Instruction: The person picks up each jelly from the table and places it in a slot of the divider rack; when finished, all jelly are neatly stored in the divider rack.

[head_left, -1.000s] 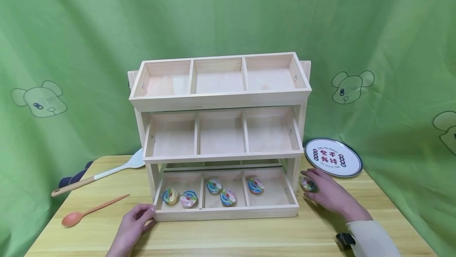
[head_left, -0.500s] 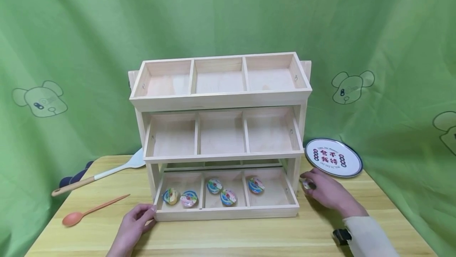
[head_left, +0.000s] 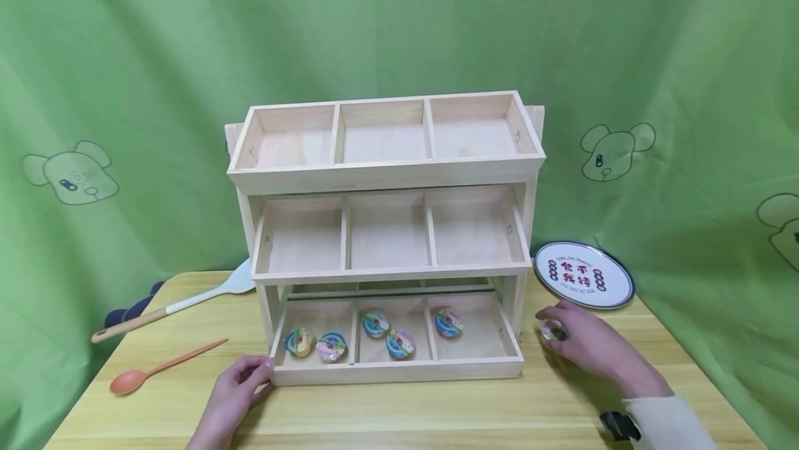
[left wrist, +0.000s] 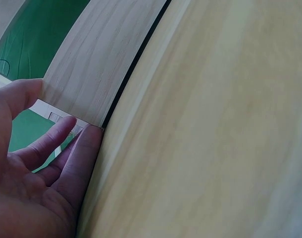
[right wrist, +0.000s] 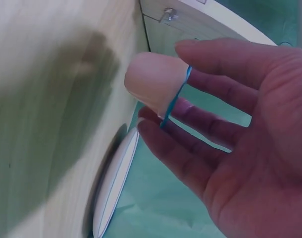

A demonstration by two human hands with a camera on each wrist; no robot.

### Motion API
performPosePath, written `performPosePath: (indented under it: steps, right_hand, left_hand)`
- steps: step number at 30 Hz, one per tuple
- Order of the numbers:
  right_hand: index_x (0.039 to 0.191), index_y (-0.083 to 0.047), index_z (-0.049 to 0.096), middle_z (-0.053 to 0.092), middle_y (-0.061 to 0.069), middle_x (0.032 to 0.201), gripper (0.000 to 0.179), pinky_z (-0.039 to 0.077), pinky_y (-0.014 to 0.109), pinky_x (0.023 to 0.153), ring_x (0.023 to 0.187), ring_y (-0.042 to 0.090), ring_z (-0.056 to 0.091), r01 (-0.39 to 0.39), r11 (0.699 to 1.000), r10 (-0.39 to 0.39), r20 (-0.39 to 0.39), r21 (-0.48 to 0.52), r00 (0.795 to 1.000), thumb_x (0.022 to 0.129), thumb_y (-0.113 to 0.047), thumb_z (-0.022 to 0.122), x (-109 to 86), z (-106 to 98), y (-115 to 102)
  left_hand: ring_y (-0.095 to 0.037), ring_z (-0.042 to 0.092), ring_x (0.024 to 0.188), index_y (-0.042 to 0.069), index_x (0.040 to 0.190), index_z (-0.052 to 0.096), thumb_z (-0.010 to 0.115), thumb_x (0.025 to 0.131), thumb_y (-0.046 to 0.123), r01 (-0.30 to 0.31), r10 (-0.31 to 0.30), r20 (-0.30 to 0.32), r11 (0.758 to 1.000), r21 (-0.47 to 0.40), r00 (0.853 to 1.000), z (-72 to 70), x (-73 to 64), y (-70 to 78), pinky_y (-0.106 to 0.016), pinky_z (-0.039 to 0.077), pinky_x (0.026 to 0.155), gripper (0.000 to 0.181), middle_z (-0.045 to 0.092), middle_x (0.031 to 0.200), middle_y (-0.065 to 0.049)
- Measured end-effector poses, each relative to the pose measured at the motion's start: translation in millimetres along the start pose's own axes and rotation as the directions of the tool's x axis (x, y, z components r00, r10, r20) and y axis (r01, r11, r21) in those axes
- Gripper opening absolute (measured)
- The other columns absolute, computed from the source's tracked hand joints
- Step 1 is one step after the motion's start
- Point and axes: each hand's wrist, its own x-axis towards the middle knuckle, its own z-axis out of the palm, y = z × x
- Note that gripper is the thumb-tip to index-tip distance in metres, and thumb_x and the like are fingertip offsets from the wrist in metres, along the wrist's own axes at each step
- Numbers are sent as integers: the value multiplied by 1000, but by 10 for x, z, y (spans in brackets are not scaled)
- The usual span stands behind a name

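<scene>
A three-tier wooden shelf [head_left: 387, 176] stands mid-table, each tray split into three compartments. Its bottom tray [head_left: 399, 373] bears jelly cups: two on the left, two in the middle, one jelly cup [head_left: 448, 324] on the right. My left hand [head_left: 232, 391] holds the front left corner of that tray; in the left wrist view, thumb and fingertips meet the end of the front board [left wrist: 99, 59]. Right of the shelf, my right hand [head_left: 589, 344] pinches another jelly cup [right wrist: 153, 82] at its blue-edged lid. In the right wrist view its pale pinkish body points away from the palm.
A white oval plate [head_left: 584, 290] with red characters lies behind my right hand. On the left are a white spatula [head_left: 206, 297] with a wooden handle and an orange spoon [head_left: 127, 382]. A green curtain [head_left: 387, 27] hangs behind the table.
My right hand, with the jelly cup, has shifted slightly right and toward me, farther from the shelf's side. My left hand and the cups in the tray have stayed put.
</scene>
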Motion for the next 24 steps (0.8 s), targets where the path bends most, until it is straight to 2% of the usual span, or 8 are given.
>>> performPosePath:
  steps: [10,17,24]
  right_hand:
    - [112,0,66,60,8,103,43,56,56,83,90,29,62,41,999,-41,-2,7,999,72,-8,82,-113,-82,-53]
    - [110,-3,67,61,8,106,41,56,55,83,91,28,62,49,999,-49,-41,-23,998,73,-10,82,-217,-156,-159]
    - [112,-7,68,61,2,108,40,58,48,82,91,20,62,78,997,-79,-45,-17,996,74,-8,81,-295,-219,-306]
  left_hand:
    - [-21,60,99,-13,115,57,64,97,18,7,-7,0,1000,11,1000,-4,7,4,-30,58,88,37,56,113,-16]
    - [-21,60,100,-13,116,56,64,97,18,12,-12,10,1000,4,1000,-3,7,4,-29,57,89,37,56,113,-17]
    - [-21,60,100,-13,115,57,65,97,18,12,-12,0,1000,10,1000,-3,-2,15,-30,58,88,37,56,113,-16]
